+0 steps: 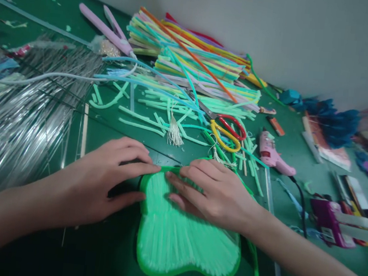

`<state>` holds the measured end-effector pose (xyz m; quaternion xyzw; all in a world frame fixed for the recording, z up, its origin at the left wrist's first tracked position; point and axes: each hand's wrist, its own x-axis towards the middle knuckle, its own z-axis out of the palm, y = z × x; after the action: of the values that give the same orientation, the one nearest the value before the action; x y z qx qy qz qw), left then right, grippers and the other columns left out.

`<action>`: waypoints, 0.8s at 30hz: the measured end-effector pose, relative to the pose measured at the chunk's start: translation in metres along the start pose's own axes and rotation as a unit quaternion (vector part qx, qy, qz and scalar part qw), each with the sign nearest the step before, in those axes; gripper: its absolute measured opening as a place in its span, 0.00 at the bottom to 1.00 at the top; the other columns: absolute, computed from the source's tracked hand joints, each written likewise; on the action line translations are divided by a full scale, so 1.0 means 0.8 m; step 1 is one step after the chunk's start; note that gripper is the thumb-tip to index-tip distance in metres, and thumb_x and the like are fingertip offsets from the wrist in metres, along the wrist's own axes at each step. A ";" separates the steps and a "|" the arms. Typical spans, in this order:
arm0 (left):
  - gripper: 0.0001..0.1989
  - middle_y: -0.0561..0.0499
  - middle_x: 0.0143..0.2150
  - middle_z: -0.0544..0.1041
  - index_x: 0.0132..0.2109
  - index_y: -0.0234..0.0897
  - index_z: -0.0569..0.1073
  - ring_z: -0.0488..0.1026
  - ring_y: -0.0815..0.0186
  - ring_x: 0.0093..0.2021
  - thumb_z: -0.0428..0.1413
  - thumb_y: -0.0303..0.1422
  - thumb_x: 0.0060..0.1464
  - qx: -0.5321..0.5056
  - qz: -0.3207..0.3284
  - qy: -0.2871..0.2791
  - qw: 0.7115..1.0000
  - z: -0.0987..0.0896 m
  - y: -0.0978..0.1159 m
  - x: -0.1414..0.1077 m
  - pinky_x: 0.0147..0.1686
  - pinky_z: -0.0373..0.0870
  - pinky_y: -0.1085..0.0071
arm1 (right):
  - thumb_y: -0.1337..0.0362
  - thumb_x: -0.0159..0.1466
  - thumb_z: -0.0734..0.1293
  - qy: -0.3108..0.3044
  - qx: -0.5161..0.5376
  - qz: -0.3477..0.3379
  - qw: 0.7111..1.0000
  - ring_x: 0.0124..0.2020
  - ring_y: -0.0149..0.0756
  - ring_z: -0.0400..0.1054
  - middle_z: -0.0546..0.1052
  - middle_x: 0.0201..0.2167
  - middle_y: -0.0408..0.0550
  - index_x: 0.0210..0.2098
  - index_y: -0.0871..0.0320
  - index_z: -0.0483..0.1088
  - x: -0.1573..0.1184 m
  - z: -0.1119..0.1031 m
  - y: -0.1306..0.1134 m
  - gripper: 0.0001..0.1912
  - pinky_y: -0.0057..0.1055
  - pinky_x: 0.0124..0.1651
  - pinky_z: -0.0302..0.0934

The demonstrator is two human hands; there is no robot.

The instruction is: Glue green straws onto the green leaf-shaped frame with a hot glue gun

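A light-green leaf-like panel of pipe cleaners, bordered by a darker green pipe cleaner, lies on the table in front of me. My left hand holds its upper left corner, index finger at the top edge and thumb at the side. Bent over the top edge, my right hand pinches the dark green border, with its fingertips partly hidden. A loose end of dark green pipe cleaner trails past the panel's right side. Just beyond my hands lie scissors with red and yellow handles and a white tassel.
Bundles of coloured pipe cleaners lie along the wall, near a pink hair straightener. Silvery thin strands cover the left side. To the right are a pink glue gun with a black cord and a magenta box.
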<state>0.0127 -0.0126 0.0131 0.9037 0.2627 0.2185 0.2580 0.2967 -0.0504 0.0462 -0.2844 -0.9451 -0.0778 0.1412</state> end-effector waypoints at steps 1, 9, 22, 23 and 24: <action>0.20 0.48 0.58 0.80 0.64 0.47 0.75 0.72 0.55 0.61 0.60 0.37 0.67 -0.001 -0.001 0.000 1.000 0.000 0.000 0.000 0.63 0.71 0.56 | 0.57 0.75 0.68 0.000 0.002 -0.001 1.000 0.38 0.39 0.71 0.80 0.36 0.47 0.49 0.61 0.80 0.000 0.000 0.000 0.14 0.38 0.34 0.60; 0.19 0.49 0.58 0.80 0.63 0.47 0.75 0.72 0.55 0.62 0.60 0.36 0.67 -0.005 -0.001 0.000 1.000 0.001 -0.001 -0.001 0.64 0.71 0.56 | 0.59 0.76 0.67 0.004 -0.001 -0.010 1.000 0.37 0.38 0.72 0.81 0.35 0.47 0.48 0.63 0.80 0.004 0.001 -0.002 0.14 0.37 0.35 0.62; 0.20 0.50 0.59 0.78 0.65 0.47 0.73 0.69 0.56 0.63 0.59 0.36 0.68 0.009 0.008 -0.010 1.000 0.000 -0.001 -0.002 0.64 0.68 0.57 | 0.59 0.75 0.69 0.010 0.011 -0.019 1.000 0.37 0.41 0.73 0.82 0.35 0.48 0.48 0.66 0.80 0.005 0.004 -0.001 0.14 0.39 0.33 0.63; 0.20 0.50 0.58 0.78 0.65 0.47 0.73 0.69 0.56 0.63 0.59 0.36 0.68 0.009 0.009 -0.010 1.000 0.000 -0.001 -0.002 0.64 0.68 0.57 | 0.59 0.75 0.69 0.009 0.009 -0.020 1.000 0.37 0.41 0.73 0.82 0.35 0.48 0.48 0.66 0.80 0.006 0.004 -0.001 0.14 0.39 0.33 0.63; 0.20 0.50 0.58 0.78 0.65 0.47 0.73 0.70 0.56 0.63 0.59 0.35 0.68 0.010 0.009 -0.010 1.000 0.000 -0.001 -0.001 0.64 0.68 0.57 | 0.59 0.75 0.69 0.009 0.008 -0.022 1.000 0.37 0.41 0.73 0.82 0.35 0.48 0.48 0.66 0.80 0.006 0.004 -0.001 0.14 0.39 0.33 0.63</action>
<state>0.0116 -0.0126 0.0122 0.9108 0.2541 0.2091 0.2494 0.2918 -0.0479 0.0447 -0.2617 -0.9503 -0.0763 0.1502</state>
